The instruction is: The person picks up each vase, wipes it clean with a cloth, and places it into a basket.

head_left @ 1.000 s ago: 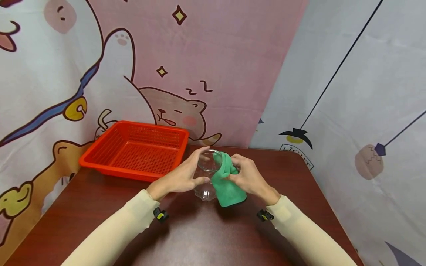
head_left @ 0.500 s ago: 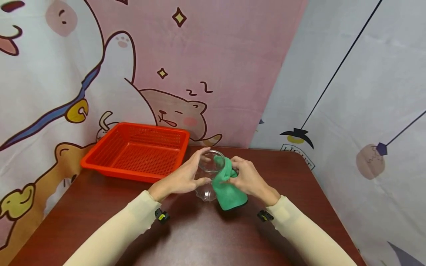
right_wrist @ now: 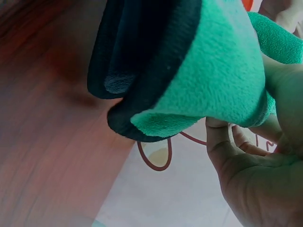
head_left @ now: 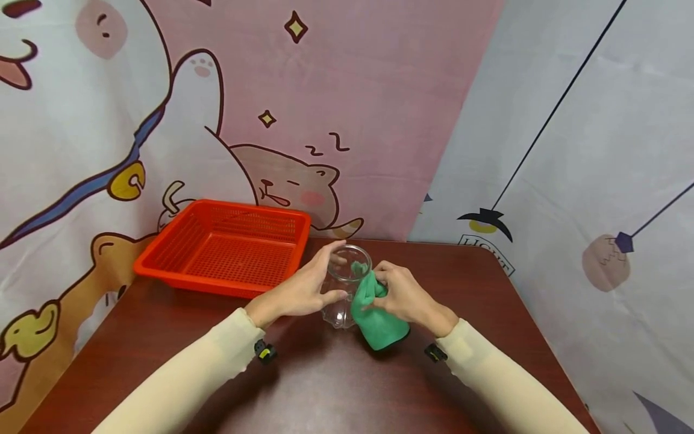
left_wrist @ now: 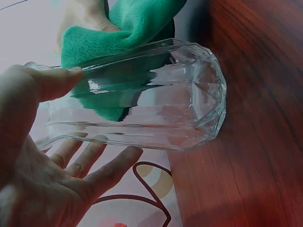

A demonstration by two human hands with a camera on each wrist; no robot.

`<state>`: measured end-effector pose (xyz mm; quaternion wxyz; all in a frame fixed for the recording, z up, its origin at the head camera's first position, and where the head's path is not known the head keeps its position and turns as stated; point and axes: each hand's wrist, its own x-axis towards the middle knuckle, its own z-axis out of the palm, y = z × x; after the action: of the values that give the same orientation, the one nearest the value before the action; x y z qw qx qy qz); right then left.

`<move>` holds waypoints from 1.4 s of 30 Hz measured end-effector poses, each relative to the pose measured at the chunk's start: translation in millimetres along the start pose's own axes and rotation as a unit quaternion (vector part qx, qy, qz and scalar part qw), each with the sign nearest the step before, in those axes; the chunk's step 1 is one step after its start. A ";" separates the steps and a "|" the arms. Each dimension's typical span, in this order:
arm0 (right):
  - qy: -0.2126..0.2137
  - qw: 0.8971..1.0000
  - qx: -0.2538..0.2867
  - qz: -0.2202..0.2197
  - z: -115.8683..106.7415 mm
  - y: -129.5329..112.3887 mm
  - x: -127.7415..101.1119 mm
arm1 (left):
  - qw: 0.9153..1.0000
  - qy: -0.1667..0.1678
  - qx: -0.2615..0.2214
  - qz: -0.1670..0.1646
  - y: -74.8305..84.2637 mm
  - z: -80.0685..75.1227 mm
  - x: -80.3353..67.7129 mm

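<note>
Right, left hand (head_left: 305, 289) is gripping a clear glass jar (left_wrist: 165, 104), thumb pressing the near side, fingers reaching round the far side. Jar is sitting just to the right of that palm, between both hands, faceted wall, open mouth facing up, standing roughly upright. Can't tell whether its base is touching the bench (head_left: 336, 386) below the hand.

Right hand (head_left: 408, 295) is pinching a green cloth (head_left: 382, 325) between thumb and fingers, bunching it at the top. Lower part is hanging down below that hand toward the bench, showing a black edge. Cloth is lying against the jar on the side nearer the right hand. Green is showing within the jar's mouth outline; can't tell if a bit is tucked inside or just showing through the glass.

Beyond the left hand and off to its left, a red perforated plastic basket (head_left: 197, 281) is resting on the bench, well apart from the right hand. Behind both hands, a cartoon-printed fabric backdrop (head_left: 379, 120) is hanging. Cream sleeves (head_left: 181, 374) are covering both forearms.
</note>
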<state>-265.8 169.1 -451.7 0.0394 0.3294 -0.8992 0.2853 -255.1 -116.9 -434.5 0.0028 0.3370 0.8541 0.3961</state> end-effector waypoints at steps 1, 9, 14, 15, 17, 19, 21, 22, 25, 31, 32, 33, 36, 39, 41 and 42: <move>-0.001 1.000 -0.002 -0.001 0.9 0.7 -0.2 | 1.000 -0.001 0.001 0.002 -0.1 -0.3 0.1; -0.022 1.000 -0.013 -0.007 16.6 8.3 -1.0 | 1.000 0.000 0.000 -0.006 -0.3 -6.2 -4.2; -0.032 0.999 -0.025 -0.002 23.2 15.1 -4.8 | 1.000 -0.003 -0.001 -0.002 -1.1 -6.7 -3.6; -0.033 0.999 -0.028 -0.001 23.9 15.9 -4.9 | 1.000 -0.002 -0.002 -0.002 -1.4 -6.8 -3.3; -0.032 0.999 -0.034 -0.002 25.8 18.3 -4.8 | 1.000 0.001 -0.003 -0.002 -2.2 -7.1 -2.5; -0.035 0.999 -0.040 0.001 27.5 20.4 -5.2 | 1.000 0.003 -0.002 -0.004 -2.6 -7.4 -2.0; -0.041 0.998 -0.043 0.005 28.9 22.3 -6.3 | 1.000 0.002 -0.003 -0.002 -2.7 -7.1 -1.8; -0.044 0.998 -0.044 0.007 29.8 23.5 -7.0 | 1.000 0.001 -0.002 0.000 -2.6 -6.9 -1.7; -0.052 0.998 -0.042 0.005 31.7 26.7 -9.1 | 1.000 -0.001 -0.001 0.004 -2.3 -5.6 -1.9; -0.063 0.997 -0.037 0.006 34.2 32.7 -11.2 | 1.000 -0.007 0.001 0.003 -2.3 -2.8 -0.6; -0.063 0.997 -0.038 0.005 34.2 33.2 -11.3 | 1.000 -0.008 0.000 0.003 -2.2 -2.5 0.0; -0.062 0.997 -0.039 0.004 34.0 33.7 -11.2 | 1.000 -0.009 0.001 0.003 -1.9 -2.4 0.6; -0.060 0.997 -0.038 0.001 33.8 34.4 -10.8 | 1.000 -0.009 -0.004 0.001 -1.1 -2.3 1.4; -0.060 0.997 -0.038 0.003 34.2 34.5 -11.6 | 1.000 -0.009 -0.008 -0.002 -0.3 -2.0 1.5; -0.060 0.997 -0.037 0.009 34.4 34.1 -13.2 | 1.000 -0.011 -0.010 -0.004 -0.1 -1.4 1.7; -0.060 0.998 -0.036 0.011 34.6 34.3 -14.3 | 1.000 -0.012 -0.011 -0.004 0.0 -1.0 1.9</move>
<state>-271.7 179.8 -501.0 -0.0056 0.3340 -0.9133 0.2330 -256.8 -116.4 -433.4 0.0181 0.3385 0.8510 0.4012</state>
